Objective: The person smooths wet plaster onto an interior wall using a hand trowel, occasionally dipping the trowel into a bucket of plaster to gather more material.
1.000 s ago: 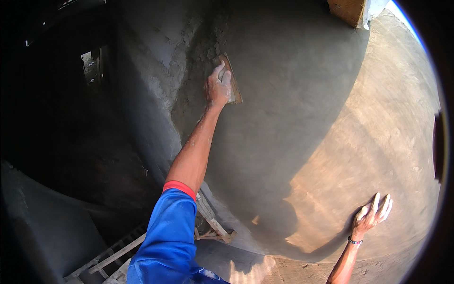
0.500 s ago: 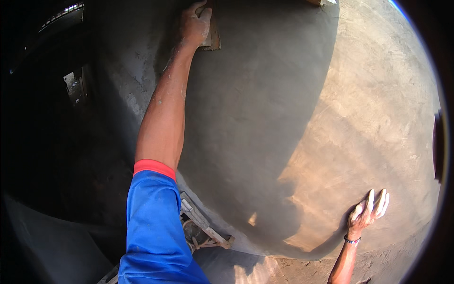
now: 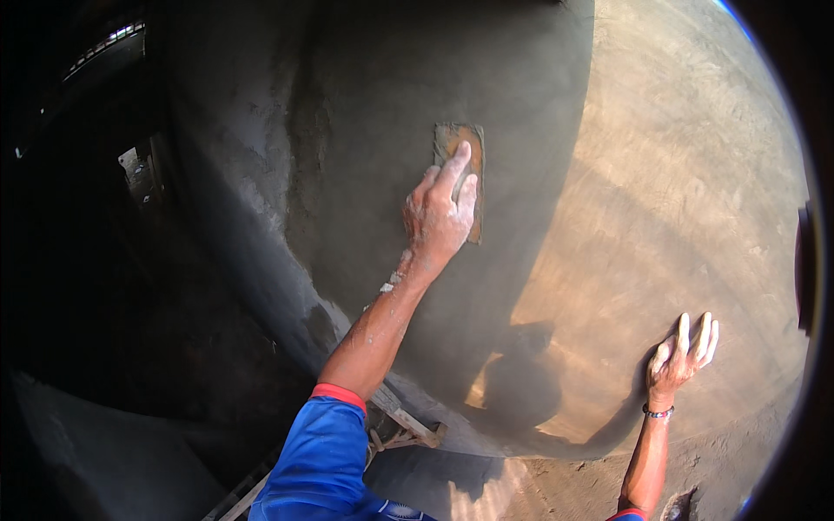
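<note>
My left hand [image 3: 441, 213], dusted with pale mortar, grips a rectangular plastering float [image 3: 476, 154] against the wall. Grey mortar cakes the float's edges, and an orange-brown patch shows on its back. Its handle is hidden under my fingers. The wall [image 3: 391, 104] around the float is smooth grey plaster lying in shadow. Lower right, my right hand [image 3: 673, 360] rests on the sunlit tan plaster [image 3: 660, 200] with its fingers spread upward and nothing in it. A beaded bracelet [image 3: 658, 412] circles that wrist.
Below my left arm stands a worn wooden frame [image 3: 407, 425], partly hidden. Rough mortar [image 3: 565, 486] covers the surface along the bottom. A dark space with a small bright opening [image 3: 137, 174] lies to the left, beyond the plaster's edge.
My left hand has come down and to the right along the wall with the float, and its arm now bends more. My right hand stays on the wall, almost in the same place.
</note>
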Demonstrator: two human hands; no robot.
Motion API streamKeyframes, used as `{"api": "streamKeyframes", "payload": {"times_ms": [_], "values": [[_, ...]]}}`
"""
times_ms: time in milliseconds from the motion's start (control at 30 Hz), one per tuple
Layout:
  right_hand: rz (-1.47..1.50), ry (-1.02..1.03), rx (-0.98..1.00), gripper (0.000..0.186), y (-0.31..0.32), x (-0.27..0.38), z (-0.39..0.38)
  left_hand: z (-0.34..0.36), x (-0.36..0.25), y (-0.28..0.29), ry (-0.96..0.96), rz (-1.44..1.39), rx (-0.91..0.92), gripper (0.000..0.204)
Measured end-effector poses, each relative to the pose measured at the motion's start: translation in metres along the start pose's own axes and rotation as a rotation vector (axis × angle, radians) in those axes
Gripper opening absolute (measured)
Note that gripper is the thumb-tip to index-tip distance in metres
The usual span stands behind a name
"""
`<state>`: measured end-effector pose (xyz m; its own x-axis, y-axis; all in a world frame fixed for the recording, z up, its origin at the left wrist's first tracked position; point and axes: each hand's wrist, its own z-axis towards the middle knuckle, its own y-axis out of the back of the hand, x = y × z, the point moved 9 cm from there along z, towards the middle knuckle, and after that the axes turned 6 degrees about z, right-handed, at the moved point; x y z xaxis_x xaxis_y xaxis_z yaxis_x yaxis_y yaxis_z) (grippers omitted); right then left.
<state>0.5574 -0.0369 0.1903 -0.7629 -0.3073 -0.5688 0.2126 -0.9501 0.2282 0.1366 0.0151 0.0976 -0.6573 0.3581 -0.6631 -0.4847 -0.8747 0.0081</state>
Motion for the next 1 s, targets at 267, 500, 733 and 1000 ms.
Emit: {"api": "streamKeyframes", "payload": {"times_ms": [267, 500, 733, 1000], "values": [[0.026, 0.022, -0.025, 0.041, 0.003, 0.003, 0.003, -0.001, 0.102, 0.029, 0.307, 0.048, -0.170, 0.041], [0.042, -0.003, -0.038, 0.041, -0.001, 0.002, 0.002, -0.068, -0.009, -0.016, -0.046, 0.087, 0.054, 0.041], [0.013, 0.016, -0.038, 0.039, 0.002, 0.002, 0.002, -0.040, 0.115, 0.026, 0.381, 0.005, -0.149, 0.040], [0.001, 0.034, -0.022, 0.034, -0.003, 0.004, 0.004, -0.172, 0.113, -0.029, 0.265, 0.034, 0.204, 0.045]]}}
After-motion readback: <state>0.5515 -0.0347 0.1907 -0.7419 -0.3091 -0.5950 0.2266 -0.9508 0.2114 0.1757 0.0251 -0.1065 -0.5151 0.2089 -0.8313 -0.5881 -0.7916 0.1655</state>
